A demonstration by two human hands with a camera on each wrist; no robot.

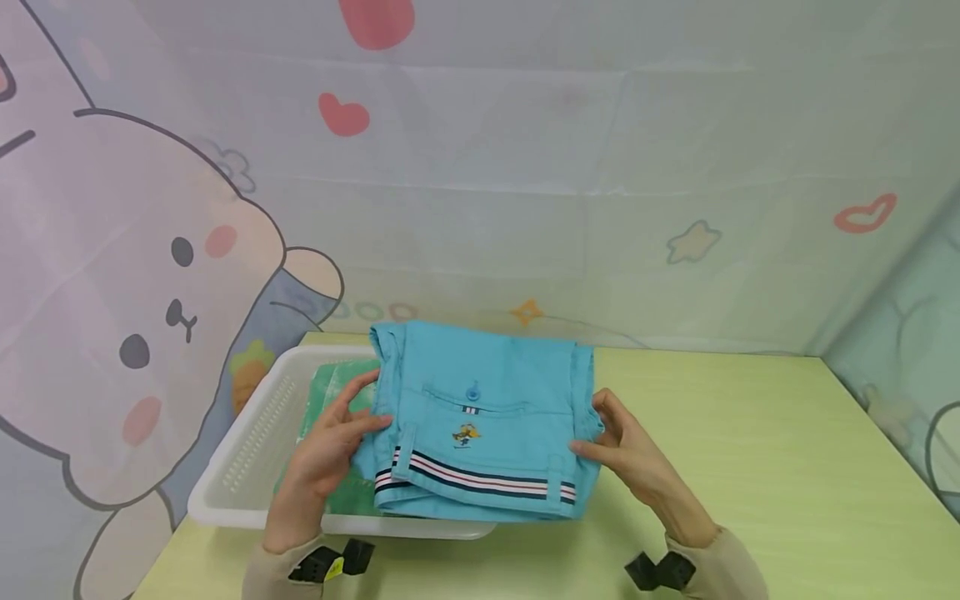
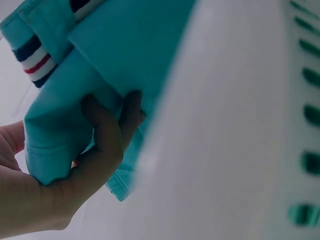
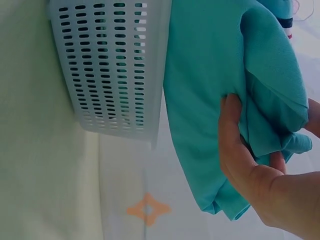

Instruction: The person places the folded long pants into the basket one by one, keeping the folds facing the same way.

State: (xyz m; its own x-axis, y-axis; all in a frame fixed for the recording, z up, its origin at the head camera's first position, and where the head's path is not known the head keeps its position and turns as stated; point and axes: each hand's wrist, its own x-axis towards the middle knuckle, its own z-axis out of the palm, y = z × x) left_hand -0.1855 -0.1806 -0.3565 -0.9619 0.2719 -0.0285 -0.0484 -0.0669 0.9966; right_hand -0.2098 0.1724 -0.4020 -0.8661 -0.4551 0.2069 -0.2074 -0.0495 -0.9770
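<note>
Folded turquoise trousers [image 1: 495,367] are held up between both hands, over the right part of a white basket [image 1: 247,508]. Their striped waistband, a back pocket with a button and a small embroidered figure face me. The left hand [image 1: 322,454] grips the left side edge, thumb on the front and fingers behind. On the opposite edge, the right hand [image 1: 630,454] pinches the cloth in the same way. Both wrist views show fingers curled under the trousers [image 2: 135,45], with loose folds hanging down. Inside the basket lies a flat green item [image 1: 330,387], partly hidden by the trousers.
The basket's slotted side [image 3: 102,65] is close to the right hand's cloth. A yellow-green table [image 1: 750,467] extends to the right. Behind it hangs a printed backdrop [image 1: 510,217] with a cartoon animal at the left. A dark cable [image 1: 932,446] runs along the right edge.
</note>
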